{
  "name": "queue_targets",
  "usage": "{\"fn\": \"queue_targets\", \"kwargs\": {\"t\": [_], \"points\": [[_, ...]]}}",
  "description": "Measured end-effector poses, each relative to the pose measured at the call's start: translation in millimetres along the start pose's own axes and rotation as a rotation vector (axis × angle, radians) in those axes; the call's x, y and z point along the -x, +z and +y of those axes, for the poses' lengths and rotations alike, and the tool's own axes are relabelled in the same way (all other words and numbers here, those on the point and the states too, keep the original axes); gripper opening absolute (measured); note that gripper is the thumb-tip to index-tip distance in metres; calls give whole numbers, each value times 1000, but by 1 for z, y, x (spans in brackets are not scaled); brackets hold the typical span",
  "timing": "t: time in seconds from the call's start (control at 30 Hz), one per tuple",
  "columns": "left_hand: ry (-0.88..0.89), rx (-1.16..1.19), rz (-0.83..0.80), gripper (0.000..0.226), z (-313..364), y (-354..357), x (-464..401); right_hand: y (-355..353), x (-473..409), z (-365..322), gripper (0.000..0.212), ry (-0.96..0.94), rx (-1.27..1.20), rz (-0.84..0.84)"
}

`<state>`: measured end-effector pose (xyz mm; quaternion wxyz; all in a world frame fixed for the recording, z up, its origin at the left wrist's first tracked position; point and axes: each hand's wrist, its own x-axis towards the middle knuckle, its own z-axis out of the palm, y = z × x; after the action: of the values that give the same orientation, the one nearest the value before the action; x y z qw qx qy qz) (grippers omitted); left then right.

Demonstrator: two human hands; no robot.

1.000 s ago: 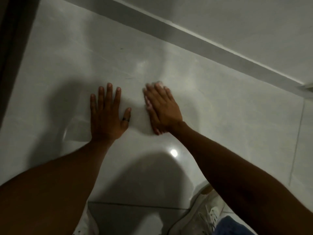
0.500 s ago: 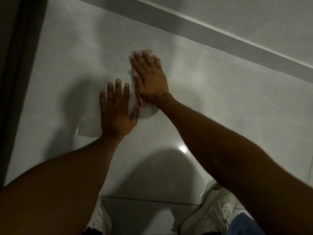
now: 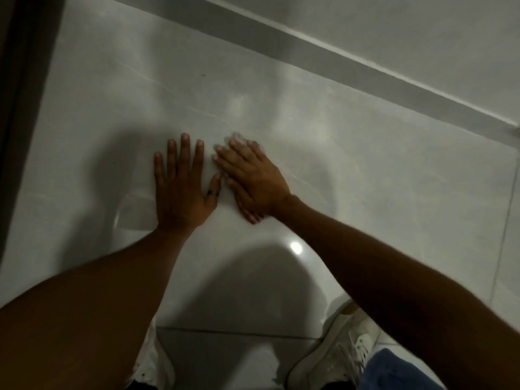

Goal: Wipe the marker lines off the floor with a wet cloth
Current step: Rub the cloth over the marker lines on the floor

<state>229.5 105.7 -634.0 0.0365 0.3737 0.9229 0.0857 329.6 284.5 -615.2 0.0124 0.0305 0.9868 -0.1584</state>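
Note:
My right hand (image 3: 253,181) presses flat on a thin pale cloth (image 3: 251,218) on the glossy grey floor tile (image 3: 365,178). Only the cloth's edges show, below the palm and past the blurred fingertips. My left hand (image 3: 183,190) lies flat on the tile just left of it, fingers spread, with a dark ring on the thumb. The thumb almost touches my right hand. A small dark mark (image 3: 203,75) sits on the tile farther ahead. A faint thin line (image 3: 168,88) runs diagonally across the tile; I cannot tell whether it is marker or veining.
A grey baseboard (image 3: 337,57) and wall run diagonally across the top right. A dark door frame (image 3: 22,108) borders the left. My white shoes (image 3: 337,353) (image 3: 153,367) stand at the bottom, behind a grout line (image 3: 239,332).
My right hand slid forward and left with the cloth, then came back toward me beside my left hand. My left hand stayed planted on the tile.

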Motion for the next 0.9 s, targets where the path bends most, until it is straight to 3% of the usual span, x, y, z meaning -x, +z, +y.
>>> {"fn": "queue_targets", "kwargs": {"t": [0.17, 0.37, 0.5, 0.6, 0.77, 0.9], "points": [[-6, 22, -6, 77, 2, -1, 0, 4, 72, 0, 58, 11, -19, -20], [7, 50, 5, 77, 1, -1, -1, -5, 125, 33, 69, 184, 77, -24], [4, 34, 10, 77, -1, 1, 0, -20, 114, 72, 71, 246, 92, 7], [7, 31, -4, 78, 1, 0, 1, -36, 92, 99, 70, 412, 71, 42], [-6, 18, -23, 78, 3, 0, 0, -55, 29, 116, 86, 694, -110, 124], [-5, -2, -3, 77, 1, 4, 2, -57, -17, 117, 83, 672, -159, 144]]}}
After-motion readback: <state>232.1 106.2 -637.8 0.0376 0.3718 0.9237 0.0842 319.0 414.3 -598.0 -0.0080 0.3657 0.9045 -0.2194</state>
